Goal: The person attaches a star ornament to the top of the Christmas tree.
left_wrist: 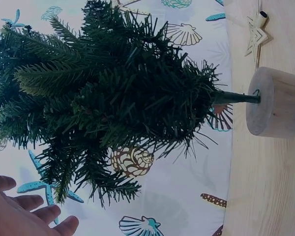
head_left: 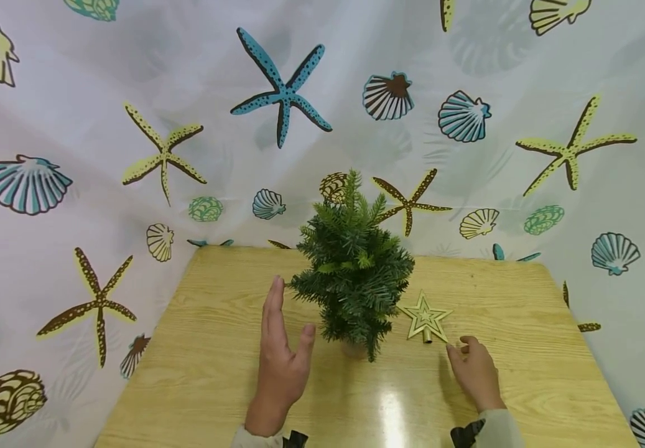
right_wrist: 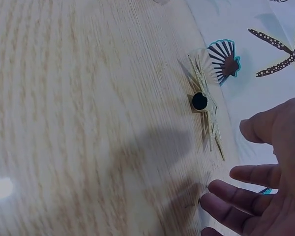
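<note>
left hand wide beside tree | right hand loosely parted near star | left-wrist view alone — green stem

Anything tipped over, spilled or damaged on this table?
Nothing stands out. The small artificial tree stands upright on its wooden base, and the gold star lies beside it with no visible damage. The bright patch on the tabletop looks like glare, not a spill.

Left grip raised, fingers straight, thumb held apart, right grip farther right, fingers loosely bent, pale sleeves at both wrists
</note>
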The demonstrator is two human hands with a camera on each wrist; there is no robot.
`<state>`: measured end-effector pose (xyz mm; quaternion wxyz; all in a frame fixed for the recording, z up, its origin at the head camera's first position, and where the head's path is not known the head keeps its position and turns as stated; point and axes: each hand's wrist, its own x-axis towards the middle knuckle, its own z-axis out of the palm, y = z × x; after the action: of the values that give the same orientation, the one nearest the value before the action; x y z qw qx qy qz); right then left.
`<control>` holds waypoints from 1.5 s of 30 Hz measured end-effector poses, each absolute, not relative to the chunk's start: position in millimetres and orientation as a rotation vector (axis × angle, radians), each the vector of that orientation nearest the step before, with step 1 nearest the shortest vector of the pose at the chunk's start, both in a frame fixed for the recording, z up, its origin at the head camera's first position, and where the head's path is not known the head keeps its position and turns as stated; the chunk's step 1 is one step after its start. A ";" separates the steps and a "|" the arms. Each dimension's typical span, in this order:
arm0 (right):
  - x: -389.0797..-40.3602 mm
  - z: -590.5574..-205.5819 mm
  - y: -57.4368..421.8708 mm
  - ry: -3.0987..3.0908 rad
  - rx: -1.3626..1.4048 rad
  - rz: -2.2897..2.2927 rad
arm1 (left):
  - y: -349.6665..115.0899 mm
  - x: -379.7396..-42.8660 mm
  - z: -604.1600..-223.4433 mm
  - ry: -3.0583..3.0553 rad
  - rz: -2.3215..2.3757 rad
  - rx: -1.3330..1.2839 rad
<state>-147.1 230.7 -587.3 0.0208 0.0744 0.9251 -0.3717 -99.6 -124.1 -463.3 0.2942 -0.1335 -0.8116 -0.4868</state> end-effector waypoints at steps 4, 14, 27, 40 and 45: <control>-148.6 -584.4 231.9 2.887 0.230 -1.128 | -119.8 -100.5 -463.9 -2.137 -1.326 -0.369; -155.3 -592.2 228.6 2.906 0.243 -1.082 | -114.9 -102.5 -468.2 -2.112 -1.315 -0.372; -165.9 -604.3 224.1 2.902 0.326 -1.103 | -113.3 -112.1 -448.6 -2.068 -1.350 -0.403; -170.5 -607.2 228.1 2.868 0.337 -1.161 | -104.5 -131.2 -430.2 -1.945 -1.348 -0.496; -171.8 -608.3 227.6 2.862 0.354 -1.153 | -103.1 -133.7 -425.5 -1.952 -1.350 -0.504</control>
<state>-171.8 227.6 -608.3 0.0180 0.1141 0.9213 -0.3712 -133.7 -103.1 -425.5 0.3501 -0.1945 -0.7537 -0.5210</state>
